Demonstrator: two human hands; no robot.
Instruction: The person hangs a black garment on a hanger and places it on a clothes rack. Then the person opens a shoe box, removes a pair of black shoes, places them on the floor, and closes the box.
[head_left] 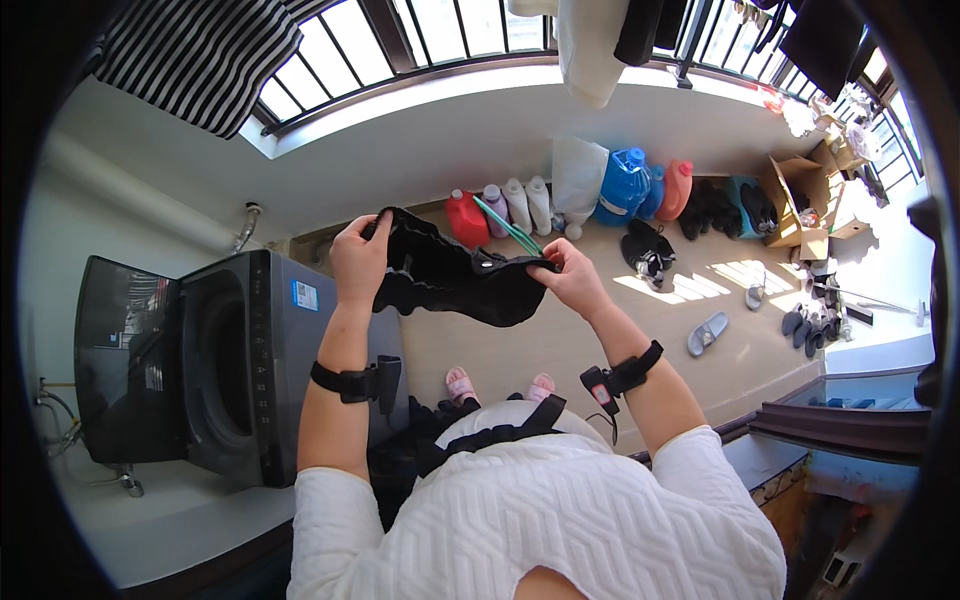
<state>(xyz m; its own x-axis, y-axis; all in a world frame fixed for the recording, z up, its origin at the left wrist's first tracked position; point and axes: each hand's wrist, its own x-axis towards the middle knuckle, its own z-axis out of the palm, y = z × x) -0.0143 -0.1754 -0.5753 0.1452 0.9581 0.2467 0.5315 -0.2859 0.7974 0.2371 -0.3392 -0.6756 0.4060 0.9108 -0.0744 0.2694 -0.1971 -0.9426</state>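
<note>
A black garment [455, 275] with a shiny round button hangs stretched between my hands in front of me. My left hand [360, 258] is closed on its upper left corner, thumb on the near side. At its right end my right hand [566, 275] pinches the edge. A slim green clothes hanger [508, 228] slants up and left from my right hand; its lower end meets the fingers and the cloth, so part of it is hidden. The garment's lower edge sags freely above the floor.
An open-lidded grey washing machine [300, 340] stands at my left. Along the far wall are a red bottle [466, 218], white bottles [528, 205] and a blue water jug [624, 187]. Shoes [648, 252], a slipper [708, 333] and a cardboard box [795, 200] lie right. Clothes [200, 60] hang overhead.
</note>
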